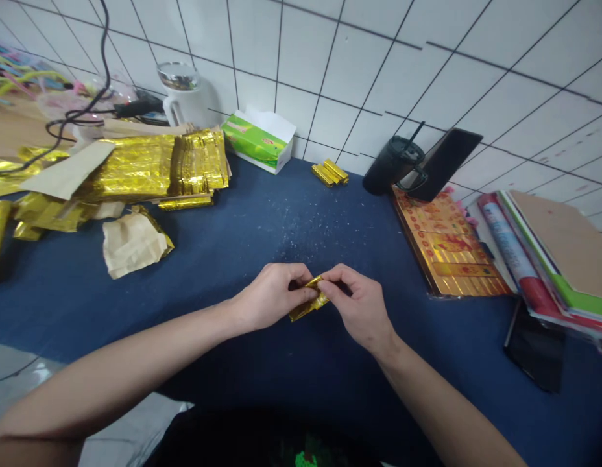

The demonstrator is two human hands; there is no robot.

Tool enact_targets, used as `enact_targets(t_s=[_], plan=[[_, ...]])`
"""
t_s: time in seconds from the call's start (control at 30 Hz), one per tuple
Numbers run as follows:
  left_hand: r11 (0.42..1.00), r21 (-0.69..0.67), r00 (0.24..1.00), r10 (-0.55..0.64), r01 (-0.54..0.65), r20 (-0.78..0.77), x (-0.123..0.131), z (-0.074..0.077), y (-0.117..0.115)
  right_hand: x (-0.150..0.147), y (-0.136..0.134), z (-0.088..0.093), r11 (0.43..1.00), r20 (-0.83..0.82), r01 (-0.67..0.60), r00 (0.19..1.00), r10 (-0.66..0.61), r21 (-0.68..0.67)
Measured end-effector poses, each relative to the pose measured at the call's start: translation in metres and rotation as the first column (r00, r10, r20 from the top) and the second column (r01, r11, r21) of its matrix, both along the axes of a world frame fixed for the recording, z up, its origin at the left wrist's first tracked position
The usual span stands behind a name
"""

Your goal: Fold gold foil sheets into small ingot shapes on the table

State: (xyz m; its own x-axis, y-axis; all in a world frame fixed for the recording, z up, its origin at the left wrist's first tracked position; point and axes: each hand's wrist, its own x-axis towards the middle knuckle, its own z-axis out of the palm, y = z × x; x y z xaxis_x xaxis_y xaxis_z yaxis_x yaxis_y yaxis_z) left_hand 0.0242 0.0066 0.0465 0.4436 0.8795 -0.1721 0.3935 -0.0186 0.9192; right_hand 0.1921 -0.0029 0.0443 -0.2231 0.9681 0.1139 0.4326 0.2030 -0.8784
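Gold foil strip (307, 303), long axis running from 1 to 7 o'clock, is being pinched over the blue table cover (223, 240) between the closely meeting left hand (270, 297) at 9 o'clock and right hand (359, 306) at 3 o'clock.

Bright, even light is cast across the view; glare is thrown by the gold foil (135, 165) at ten o'clock, and the wall tiles (379, 78) are bowed near the edges.

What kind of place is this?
Probably a small home workroom: a blue-covered table against a white tiled wall, piled with gold foil paper, beside a tissue box and a white mug.
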Motion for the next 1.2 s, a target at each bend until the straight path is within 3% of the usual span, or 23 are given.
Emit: enact_targets(t_s=[0.13, 0.27, 0.37, 0.53, 0.63, 1.0, 1.2], plan=[[0.998, 0.039, 0.996, -0.047, 0.05, -0.07, -0.003, 0.005, 0.003, -0.001, -0.003, -0.005, 0.998, -0.044, 0.031, 0.998, -0.033, -0.052], [0.99, 0.066, 0.983, -0.113, 0.123, -0.144, -0.006, 0.011, 0.005, -0.001, -0.004, -0.007, 0.979, -0.111, -0.091, 0.991, 0.071, -0.184], [0.983, 0.054, 0.974, -0.164, 0.174, -0.158, -0.008, 0.012, 0.006, -0.001, -0.004, -0.008, 0.973, -0.129, -0.093, 0.989, 0.066, -0.212], [0.992, 0.052, 0.985, -0.104, 0.112, -0.135, -0.013, 0.011, 0.011, 0.001, -0.002, -0.01, 0.972, -0.203, 0.064, 0.973, -0.11, -0.225], [0.995, 0.052, 0.99, -0.074, 0.08, -0.116, -0.016, 0.009, 0.014, 0.002, -0.002, -0.011, 0.968, -0.222, 0.098, 0.963, -0.151, -0.231], [0.993, -0.08, 0.996, -0.084, 0.085, 0.011, -0.018, 0.006, 0.014, 0.0, -0.005, -0.015, 0.969, -0.243, 0.103, 0.957, -0.158, -0.227], [0.995, -0.002, 0.994, -0.098, 0.098, -0.052, -0.019, 0.005, 0.015, 0.004, -0.003, -0.013, 0.962, -0.234, -0.003, 0.97, -0.064, -0.273]])
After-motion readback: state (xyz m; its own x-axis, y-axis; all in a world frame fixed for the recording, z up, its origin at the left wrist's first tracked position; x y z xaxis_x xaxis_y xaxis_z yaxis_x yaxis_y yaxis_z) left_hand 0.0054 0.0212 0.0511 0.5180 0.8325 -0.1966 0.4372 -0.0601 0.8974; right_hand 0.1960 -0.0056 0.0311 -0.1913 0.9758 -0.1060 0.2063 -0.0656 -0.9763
